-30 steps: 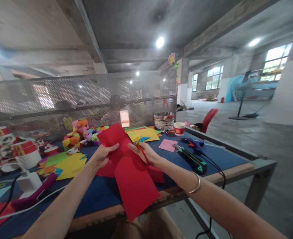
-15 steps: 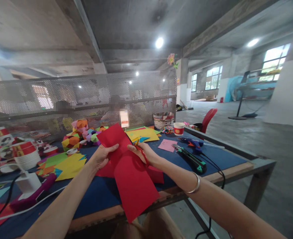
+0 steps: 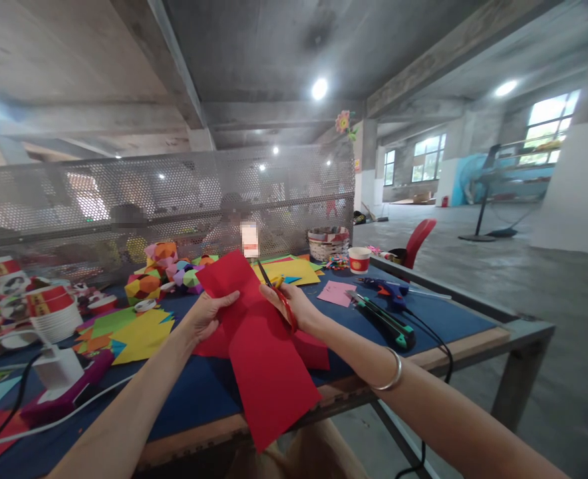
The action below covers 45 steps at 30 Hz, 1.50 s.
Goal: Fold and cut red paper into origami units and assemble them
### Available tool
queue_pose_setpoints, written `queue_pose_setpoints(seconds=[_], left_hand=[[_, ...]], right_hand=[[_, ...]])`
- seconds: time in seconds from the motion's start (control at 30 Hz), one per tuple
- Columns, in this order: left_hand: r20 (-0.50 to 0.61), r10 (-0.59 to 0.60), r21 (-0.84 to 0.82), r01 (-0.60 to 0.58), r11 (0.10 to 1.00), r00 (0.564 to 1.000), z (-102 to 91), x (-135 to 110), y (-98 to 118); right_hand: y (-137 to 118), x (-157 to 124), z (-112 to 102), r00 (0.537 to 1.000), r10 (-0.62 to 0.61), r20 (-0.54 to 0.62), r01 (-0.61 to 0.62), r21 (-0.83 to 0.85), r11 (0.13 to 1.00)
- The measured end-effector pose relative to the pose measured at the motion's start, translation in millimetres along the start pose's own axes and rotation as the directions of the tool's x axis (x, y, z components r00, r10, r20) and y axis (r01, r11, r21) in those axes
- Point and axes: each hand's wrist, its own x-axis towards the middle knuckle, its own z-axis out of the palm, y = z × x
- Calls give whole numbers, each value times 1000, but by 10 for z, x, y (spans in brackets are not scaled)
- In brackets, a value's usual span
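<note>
A long sheet of red paper (image 3: 269,372) is held up over the table's front edge, its lower end hanging past the edge. My left hand (image 3: 209,316) is closed on the paper's left side, thumb on top. In my right hand (image 3: 291,306) is a pair of scissors (image 3: 285,307) with red and yellow handles; fingers are wrapped round the handles. The dark blades point up and away, beside the paper's right edge. More red paper (image 3: 314,350) lies on the table beneath the held sheet.
On the blue tabletop (image 3: 443,326), a green-black utility knife (image 3: 386,320), a blue glue gun (image 3: 391,291) and pink paper (image 3: 336,293) lie right. Paper cups (image 3: 54,313), coloured paper (image 3: 142,336) and a power strip (image 3: 67,386) are left. A basket (image 3: 328,243) stands behind.
The scissors have come out from behind the paper's right edge, so their blades now show. My left hand keeps its grip on the paper, almost unmoved.
</note>
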Motion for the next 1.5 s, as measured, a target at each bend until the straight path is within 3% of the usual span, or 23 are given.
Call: queue_pose_setpoints(seconds=[0.13,0.4,1.07,1.5], left_hand=[[8,-10,4,10,1000,1000,-2,-2,-2],[42,-29,16,28,999,999,11,-27,0],[87,-65,11,64,998,994,37,-46,-51],[94,-69,9,69,998,993,50,-56,-36]], right_hand=[[-64,-25,-19,997,29,71,-28,-21,999],[-283,-127,-81,997,-12,77,19,-96,995],[-108,-72,-36,998,-39,51,47,-177,983],[-127,-82,-39,997,-39,60,50,-200,979]])
